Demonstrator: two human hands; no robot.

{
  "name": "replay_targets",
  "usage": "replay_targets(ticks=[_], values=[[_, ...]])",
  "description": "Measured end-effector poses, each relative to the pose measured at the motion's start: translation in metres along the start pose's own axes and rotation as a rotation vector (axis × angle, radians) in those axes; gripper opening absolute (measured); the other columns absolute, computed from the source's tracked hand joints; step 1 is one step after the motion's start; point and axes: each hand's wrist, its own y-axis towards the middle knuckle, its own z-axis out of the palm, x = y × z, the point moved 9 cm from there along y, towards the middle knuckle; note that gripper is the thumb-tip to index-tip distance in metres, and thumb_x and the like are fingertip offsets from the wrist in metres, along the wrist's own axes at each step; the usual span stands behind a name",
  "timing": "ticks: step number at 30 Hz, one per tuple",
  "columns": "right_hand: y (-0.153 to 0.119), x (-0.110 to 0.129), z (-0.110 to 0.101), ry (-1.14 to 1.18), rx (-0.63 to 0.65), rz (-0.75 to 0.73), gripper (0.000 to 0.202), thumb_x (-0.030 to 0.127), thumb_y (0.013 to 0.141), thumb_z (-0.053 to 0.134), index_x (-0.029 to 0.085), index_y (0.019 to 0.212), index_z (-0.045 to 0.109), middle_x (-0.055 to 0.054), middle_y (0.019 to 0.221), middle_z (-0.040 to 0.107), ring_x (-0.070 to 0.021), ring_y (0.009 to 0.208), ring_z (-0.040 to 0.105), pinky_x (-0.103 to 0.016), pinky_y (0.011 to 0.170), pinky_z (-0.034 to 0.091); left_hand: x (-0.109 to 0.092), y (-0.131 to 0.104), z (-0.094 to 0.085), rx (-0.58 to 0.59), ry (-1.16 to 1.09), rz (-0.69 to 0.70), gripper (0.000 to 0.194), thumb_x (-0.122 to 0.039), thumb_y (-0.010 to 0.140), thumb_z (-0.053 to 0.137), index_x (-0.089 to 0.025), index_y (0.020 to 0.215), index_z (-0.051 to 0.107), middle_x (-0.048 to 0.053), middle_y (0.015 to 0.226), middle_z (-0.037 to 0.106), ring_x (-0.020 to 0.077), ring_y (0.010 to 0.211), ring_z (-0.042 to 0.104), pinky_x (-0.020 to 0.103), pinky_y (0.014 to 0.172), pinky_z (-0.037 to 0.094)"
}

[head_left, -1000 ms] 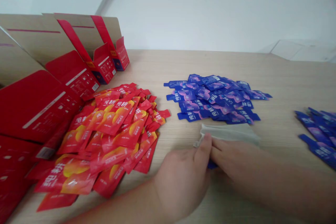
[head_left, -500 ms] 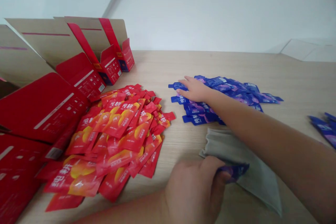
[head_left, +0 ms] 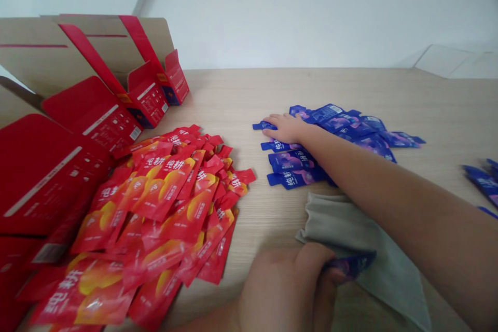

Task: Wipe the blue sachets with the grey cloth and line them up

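My left hand [head_left: 286, 288], blurred near the bottom edge, is closed around a blue-purple sachet [head_left: 352, 265] whose end sticks out past the thumb. Farther out, my right hand [head_left: 283, 128] lies palm down on the left side of a pile of blue-purple sachets [head_left: 342, 123], fingers stretched over one with a narrow spout-like end. Partly under my right forearm is a folded grey cloth [head_left: 330, 215]. To the left spreads a heap of red sachets [head_left: 163, 192] with yellow-orange fruit pictures and white lettering.
Open red cardboard boxes [head_left: 89, 114] with raised lids stand in a row along the left. More blue-purple sachets [head_left: 482, 181] lie at the right edge. A white object [head_left: 455, 62] sits at the back right of the wooden table [head_left: 233, 88], against a pale wall.
The view has shifted slightly, so the boxes and red heap appear farther left. My right hand has flattened a little onto the sachets. My left hand keeps its sachet.
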Motion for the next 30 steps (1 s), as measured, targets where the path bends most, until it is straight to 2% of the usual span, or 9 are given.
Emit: replay_targets(ticks=[5, 8, 11, 14, 17, 21, 24, 27, 30], values=[[-0.010, -0.025, -0.005, -0.007, 0.012, -0.031, 0.072, 0.072, 0.104, 0.039, 0.033, 0.166, 0.046, -0.007, 0.175, 0.041, -0.0464, 0.155, 0.041, -0.074, 0.126, 0.029, 0.000, 0.001, 0.000, 0.009, -0.052, -0.006, 0.015, -0.029, 0.099, 0.063, -0.027, 0.110, 0.073, -0.001, 0.090, 0.084, 0.0230, 0.073, 0.082, 0.031, 0.061, 0.059], [-0.020, -0.023, -0.015, -0.016, 0.017, -0.059, 0.071, 0.067, 0.107, 0.040, 0.027, 0.165, 0.048, -0.012, 0.175, 0.041, -0.0464, 0.156, 0.040, -0.073, 0.127, 0.027, 0.001, 0.002, 0.002, 0.008, -0.028, -0.022, 0.015, -0.031, 0.099, 0.063, -0.028, 0.109, 0.073, -0.001, 0.088, 0.083, 0.0242, 0.072, 0.081, 0.031, 0.060, 0.058], [-0.047, 0.007, -0.019, -0.011, 0.017, -0.151, 0.074, 0.071, 0.107, 0.038, 0.031, 0.169, 0.041, -0.009, 0.180, 0.029, -0.0455, 0.162, 0.030, -0.073, 0.129, 0.020, -0.002, 0.003, 0.001, -0.017, -0.003, -0.001, 0.012, -0.030, 0.098, 0.063, -0.028, 0.103, 0.073, -0.002, 0.084, 0.082, 0.0222, 0.069, 0.079, 0.030, 0.059, 0.055], [-0.093, 0.061, -0.006, 0.032, 0.076, -0.385, 0.086, 0.081, 0.100, 0.046, 0.038, 0.173, 0.031, -0.008, 0.183, 0.019, -0.0452, 0.165, 0.024, -0.073, 0.130, 0.017, -0.008, 0.002, -0.002, -0.062, 0.058, 0.065, 0.011, -0.027, 0.095, 0.064, -0.025, 0.086, 0.069, -0.001, 0.078, 0.077, 0.0198, 0.066, 0.075, 0.029, 0.056, 0.051], [-0.131, 0.089, 0.006, 0.004, 0.063, -0.487, 0.090, 0.084, 0.096, 0.052, 0.037, 0.171, 0.036, -0.013, 0.181, 0.024, -0.0518, 0.162, 0.027, -0.077, 0.128, 0.016, -0.010, 0.002, 0.000, -0.039, 0.126, 0.079, 0.013, -0.024, 0.094, 0.062, -0.023, 0.082, 0.068, 0.000, 0.078, 0.075, 0.0197, 0.067, 0.072, 0.030, 0.056, 0.051], [-0.135, 0.064, 0.008, -0.066, -0.027, -0.446, 0.065, 0.058, 0.111, 0.040, 0.029, 0.168, 0.045, -0.016, 0.175, 0.039, -0.0489, 0.159, 0.035, -0.072, 0.127, 0.025, -0.011, 0.002, 0.008, 0.081, 0.199, 0.129, 0.027, -0.019, 0.099, 0.058, -0.024, 0.121, 0.073, 0.003, 0.104, 0.080, 0.0204, 0.083, 0.076, 0.031, 0.072, 0.059], [-0.119, 0.025, 0.002, -0.050, -0.070, -0.412, 0.059, 0.045, 0.111, 0.043, 0.021, 0.164, 0.051, -0.017, 0.171, 0.045, -0.0437, 0.158, 0.039, -0.066, 0.130, 0.026, -0.023, -0.002, 0.004, 0.077, 0.295, 0.342, 0.042, -0.027, 0.104, 0.059, -0.029, 0.146, 0.063, 0.003, 0.149, 0.069, 0.0230, 0.114, 0.073, 0.036, 0.094, 0.059], [-0.114, 0.001, -0.007, 0.004, -0.078, -0.394, 0.057, 0.039, 0.110, 0.047, 0.014, 0.161, 0.054, -0.020, 0.170, 0.045, -0.0408, 0.158, 0.041, -0.064, 0.131, 0.027, -0.039, -0.017, 0.020, 0.238, 0.463, 0.675, 0.041, -0.043, 0.114, 0.047, -0.035, 0.153, 0.059, -0.009, 0.171, 0.046, 0.0257, 0.154, 0.045, 0.045, 0.124, 0.039], [-0.141, 0.006, -0.025, 0.073, -0.126, -0.382, 0.059, 0.041, 0.111, 0.046, 0.013, 0.162, 0.051, -0.020, 0.171, 0.044, -0.0373, 0.161, 0.037, -0.061, 0.131, 0.030, -0.039, -0.022, 0.032, 0.331, 0.580, 0.727, 0.047, -0.047, 0.118, 0.034, -0.029, 0.154, 0.059, -0.008, 0.170, 0.049, 0.0232, 0.158, 0.039, 0.040, 0.124, 0.035]])
